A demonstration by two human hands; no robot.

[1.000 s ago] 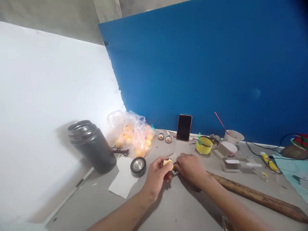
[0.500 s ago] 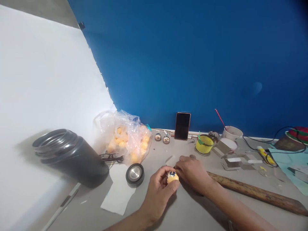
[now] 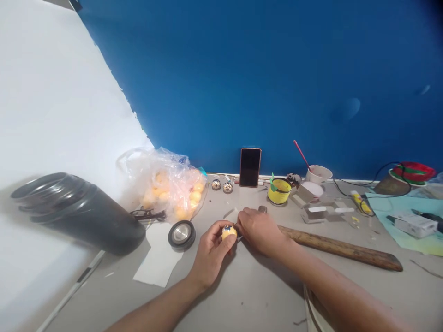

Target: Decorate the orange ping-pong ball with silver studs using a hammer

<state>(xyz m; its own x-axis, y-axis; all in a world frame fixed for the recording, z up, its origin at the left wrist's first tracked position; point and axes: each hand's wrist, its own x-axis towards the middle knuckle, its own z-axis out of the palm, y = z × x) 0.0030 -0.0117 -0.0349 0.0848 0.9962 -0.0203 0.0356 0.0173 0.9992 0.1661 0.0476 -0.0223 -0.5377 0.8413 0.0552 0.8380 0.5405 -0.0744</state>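
Observation:
Between the thumb and fingers of my left hand (image 3: 210,251) is a small yellow ball (image 3: 229,232) with dark blue patches on its upper side. My right hand (image 3: 258,230) is closed just to the right of the ball, its fingertips close against it. Whatever those fingers pinch is mostly hidden; I cannot make it out. A thick wooden handle (image 3: 339,246) runs out to the right from behind my right wrist. A brown knob-like end (image 3: 263,209) shows just past the knuckles. Two speckled balls (image 3: 216,184) lie farther back on the table.
A dark bottle (image 3: 83,212) leans at the left, near its round lid (image 3: 182,234) and a white paper (image 3: 159,258). Behind stand a plastic bag of yellow balls (image 3: 195,196), a phone (image 3: 250,167), a yellow tub (image 3: 278,192) and a white cup (image 3: 318,173) holding a red stick.
The whole view has shifted, so the table things appear farther left and higher. Both hands keep their places together, with the ball still in my left hand.

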